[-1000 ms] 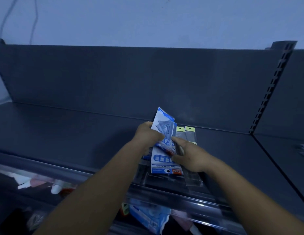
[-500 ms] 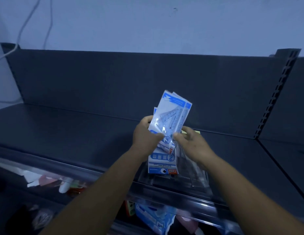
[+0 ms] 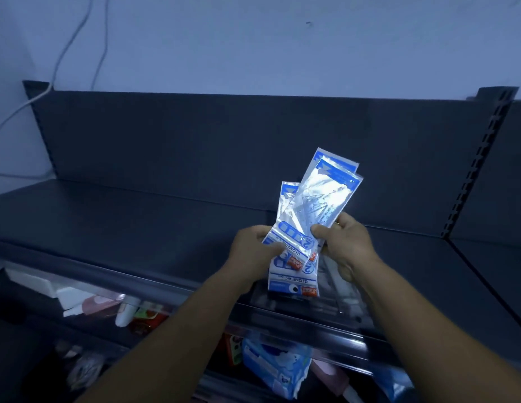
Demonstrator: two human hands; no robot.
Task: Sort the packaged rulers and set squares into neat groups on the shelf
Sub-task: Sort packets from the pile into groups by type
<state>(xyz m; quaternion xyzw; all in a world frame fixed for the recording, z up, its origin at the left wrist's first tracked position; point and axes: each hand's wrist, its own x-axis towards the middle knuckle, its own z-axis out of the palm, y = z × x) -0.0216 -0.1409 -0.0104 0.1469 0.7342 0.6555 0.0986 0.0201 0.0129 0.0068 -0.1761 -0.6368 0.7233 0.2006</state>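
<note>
The person holds a fanned bundle of blue-and-white geometry set packets above the front edge of the dark shelf, towards its right end. The left hand grips the lower left side of the bundle, thumb across the front of the packets. The right hand pinches the lower right side, thumb on the front and fingers curled behind. The upper packets tilt to the right, their clear faces showing set squares inside, while a lower packet hangs nearly upright beneath both hands with its bottom edge near the shelf's front lip. Clear packaged rulers lie flat on the shelf just under the right hand. Below the front edge, a lower shelf holds a blue-and-white bag and assorted small stationery items. A white cable runs down the wall behind the shelf's back left corner.
</note>
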